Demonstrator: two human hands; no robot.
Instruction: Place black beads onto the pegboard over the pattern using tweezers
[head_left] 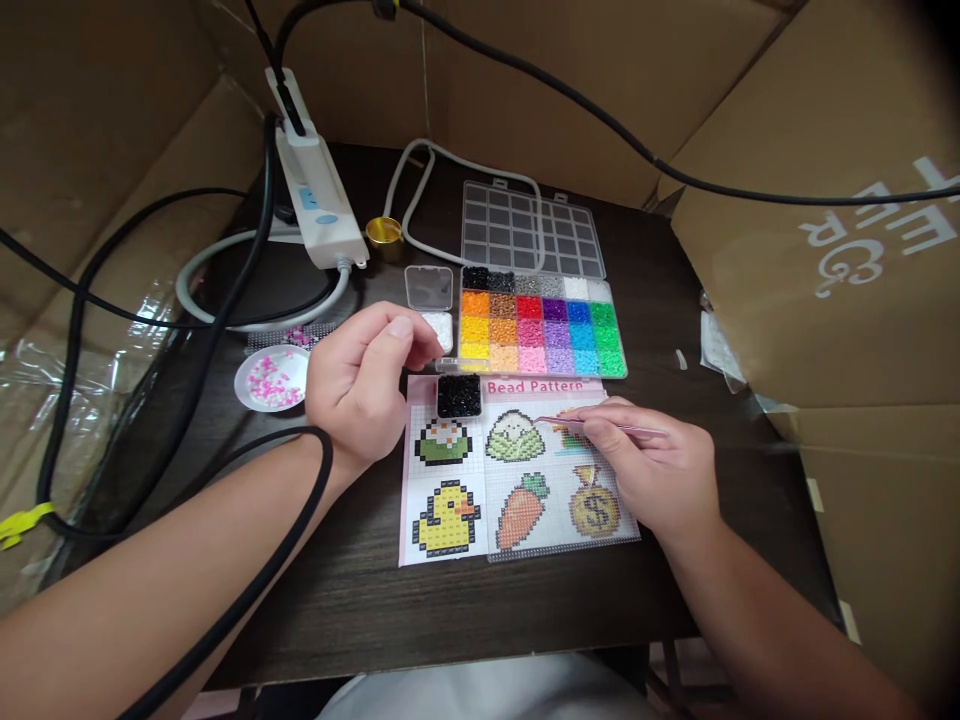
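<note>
My right hand (660,465) is closed around pink tweezers (630,428), whose tips point left over the edge of the white-and-green dumpling-like bead figure (515,436). Whether a bead sits between the tips is too small to tell. My left hand (367,375) is curled, thumb over bent fingers, beside a small clear box of black beads (459,397). Its fingertips come close to that box's raised clear lid (461,365); what they hold, if anything, is hidden. Beneath lies a bead pattern sheet (442,550) with a duck, carrot and money bag, its right part under a clear pegboard (562,548).
A divided case of coloured beads (544,325) stands open behind the sheet. Left of it are a small box of white beads (439,332) and a gold cup (385,235). A white dish (247,400) holds pink beads. A power strip (319,190) and black cables (202,395) cross the left side.
</note>
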